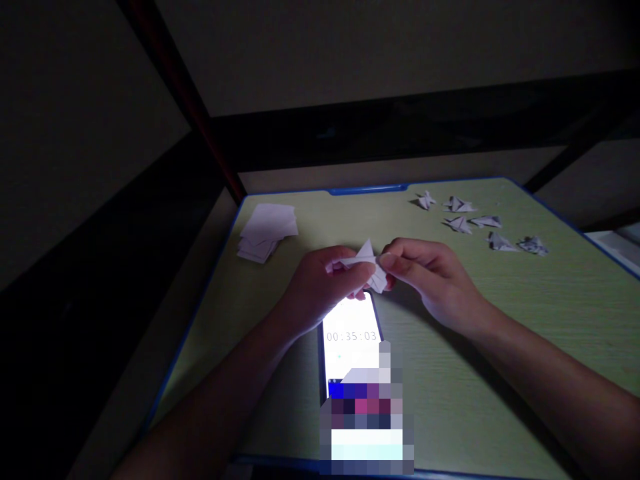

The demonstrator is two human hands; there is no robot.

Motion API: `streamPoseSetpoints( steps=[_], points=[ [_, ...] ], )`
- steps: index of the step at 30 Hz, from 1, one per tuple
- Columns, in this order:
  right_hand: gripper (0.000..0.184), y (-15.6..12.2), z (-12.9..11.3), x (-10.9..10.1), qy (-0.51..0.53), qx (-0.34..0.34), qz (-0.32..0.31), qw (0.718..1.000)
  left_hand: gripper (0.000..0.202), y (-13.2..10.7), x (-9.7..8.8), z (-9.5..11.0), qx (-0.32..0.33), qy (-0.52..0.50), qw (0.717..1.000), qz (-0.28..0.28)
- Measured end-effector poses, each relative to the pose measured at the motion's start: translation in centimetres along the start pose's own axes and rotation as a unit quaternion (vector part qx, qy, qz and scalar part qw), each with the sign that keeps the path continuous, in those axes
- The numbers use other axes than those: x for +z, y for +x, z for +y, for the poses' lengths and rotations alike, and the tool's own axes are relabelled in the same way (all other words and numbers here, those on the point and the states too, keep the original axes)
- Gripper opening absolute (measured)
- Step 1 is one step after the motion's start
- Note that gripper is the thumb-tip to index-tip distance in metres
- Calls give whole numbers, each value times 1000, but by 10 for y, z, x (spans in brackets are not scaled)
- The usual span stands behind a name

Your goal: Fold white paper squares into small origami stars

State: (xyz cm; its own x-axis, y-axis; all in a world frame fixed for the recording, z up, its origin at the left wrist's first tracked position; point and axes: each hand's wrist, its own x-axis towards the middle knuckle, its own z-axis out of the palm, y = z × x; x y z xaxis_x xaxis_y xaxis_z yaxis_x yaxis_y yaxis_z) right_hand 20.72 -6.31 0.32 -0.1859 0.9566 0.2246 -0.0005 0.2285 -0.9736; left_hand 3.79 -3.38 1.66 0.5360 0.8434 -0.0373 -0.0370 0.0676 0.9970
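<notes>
My left hand [320, 283] and my right hand [430, 277] meet above the middle of a small green table [500, 373]. Both pinch one partly folded piece of white paper [367, 265], which is held just above a lit phone [350, 347]. The phone lies flat on the table and shows a timer reading 00:35:03. Fingers of both hands are closed on the paper's folds.
A stack of white paper squares [266, 231] lies at the table's back left corner. Several finished folded paper figures [480, 223] are spread at the back right. The table has a blue rim [367, 190]. Dark frame bars and walls surround it.
</notes>
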Motion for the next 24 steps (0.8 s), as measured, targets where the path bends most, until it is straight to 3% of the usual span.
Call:
streamPoseSetpoints(
  steps=[9, 19, 24],
  points=[
    [24, 0, 3, 1, 15, -5, 15, 1000, 18, 0, -1, -2, 9, 21, 1000, -2],
    [24, 1, 0, 4, -4, 33, -4, 999, 16, 2, -3, -3, 9, 17, 998, 61],
    [26, 2, 1, 4, -25, 41, 4, 999, 16, 3, -2, -3, 13, 42, 997, 66]
  ],
)
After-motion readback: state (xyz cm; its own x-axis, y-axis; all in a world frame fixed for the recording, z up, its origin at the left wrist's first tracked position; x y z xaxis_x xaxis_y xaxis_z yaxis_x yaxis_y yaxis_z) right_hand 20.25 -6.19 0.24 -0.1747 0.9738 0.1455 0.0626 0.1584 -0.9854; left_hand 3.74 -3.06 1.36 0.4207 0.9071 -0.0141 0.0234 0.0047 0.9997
